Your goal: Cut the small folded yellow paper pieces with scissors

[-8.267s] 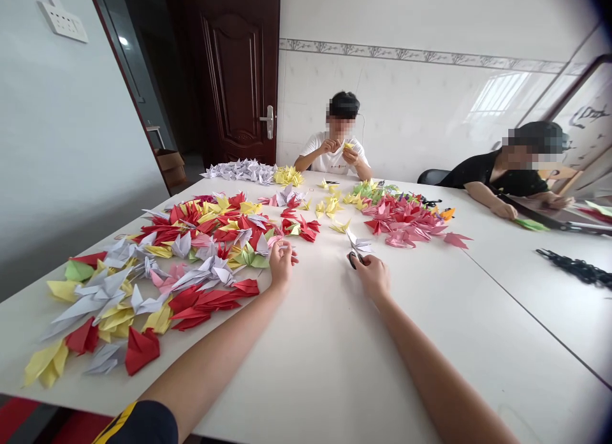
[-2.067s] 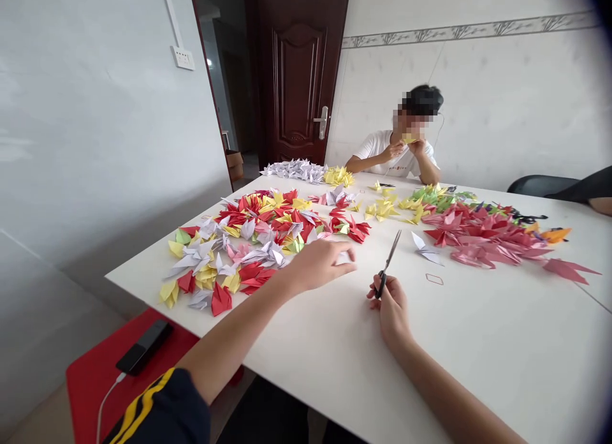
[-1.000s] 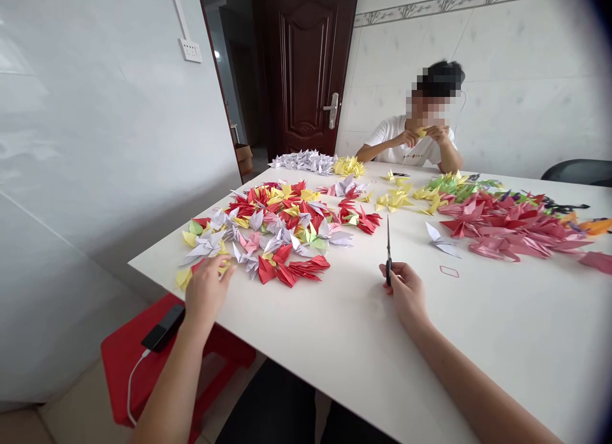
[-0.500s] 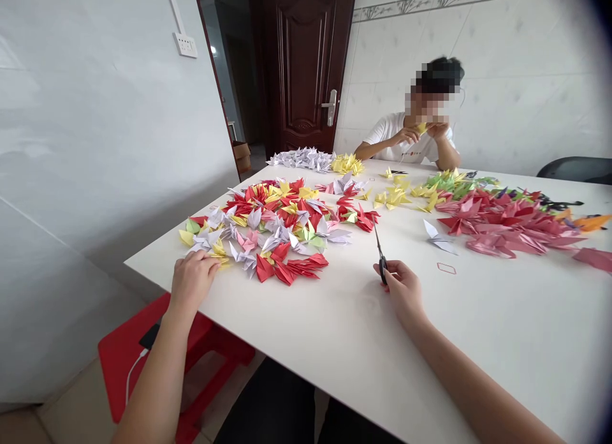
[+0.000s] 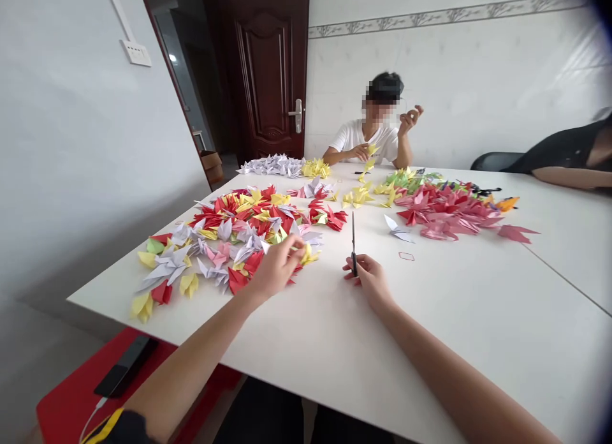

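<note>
My left hand (image 5: 276, 270), fingers apart, touches the heaped origami cranes (image 5: 248, 236); my right hand (image 5: 371, 279) clamps the upright scissors (image 5: 353, 246), blades closed.

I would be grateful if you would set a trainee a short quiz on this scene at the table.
1. True or false: the right hand holds the scissors with the blades pointing up.
2. Which does the left hand touch? A: the heap of mixed paper cranes; B: the pink and red cranes; C: the white cranes near the door.
3. Fill in the blank: the person seated across the table wears a ____ T-shirt.

Key: 1 true; 2 A; 3 white.
</note>
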Action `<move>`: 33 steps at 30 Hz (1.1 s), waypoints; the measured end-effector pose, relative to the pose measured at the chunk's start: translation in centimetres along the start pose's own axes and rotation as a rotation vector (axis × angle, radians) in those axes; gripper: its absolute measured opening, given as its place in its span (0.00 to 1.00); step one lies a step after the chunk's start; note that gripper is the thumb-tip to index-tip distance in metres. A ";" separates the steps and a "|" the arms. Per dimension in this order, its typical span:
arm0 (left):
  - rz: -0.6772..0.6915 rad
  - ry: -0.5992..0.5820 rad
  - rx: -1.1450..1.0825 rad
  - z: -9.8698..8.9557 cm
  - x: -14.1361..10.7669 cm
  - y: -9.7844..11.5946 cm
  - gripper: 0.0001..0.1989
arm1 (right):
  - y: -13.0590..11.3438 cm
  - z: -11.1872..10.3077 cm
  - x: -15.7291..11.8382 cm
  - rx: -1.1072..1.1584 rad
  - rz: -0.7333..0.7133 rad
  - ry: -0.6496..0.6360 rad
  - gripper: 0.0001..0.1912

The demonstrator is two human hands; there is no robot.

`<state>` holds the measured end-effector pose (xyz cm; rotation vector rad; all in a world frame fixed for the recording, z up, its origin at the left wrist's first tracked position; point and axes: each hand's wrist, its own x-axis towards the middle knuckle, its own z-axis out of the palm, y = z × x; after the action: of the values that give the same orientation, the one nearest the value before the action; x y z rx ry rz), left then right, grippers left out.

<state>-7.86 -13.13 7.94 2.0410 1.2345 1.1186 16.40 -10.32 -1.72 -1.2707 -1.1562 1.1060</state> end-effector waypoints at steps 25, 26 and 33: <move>0.176 -0.046 -0.103 14.4 10.1 -7.1 0.06 | 0.8 -1.0 2.4 0.231 -0.070 0.167 0.24; 0.181 -0.063 -0.100 14.4 10.1 -7.1 0.05 | 0.8 -1.0 2.4 0.225 -0.072 0.169 0.24; 0.188 -0.129 -0.089 14.7 10.0 -7.1 0.05 | 0.7 -0.7 3.7 0.156 -0.061 0.182 0.20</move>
<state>3.67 -1.03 -1.40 2.1588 0.9297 1.0858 17.51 -6.72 -2.39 -1.1813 -0.9481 0.9939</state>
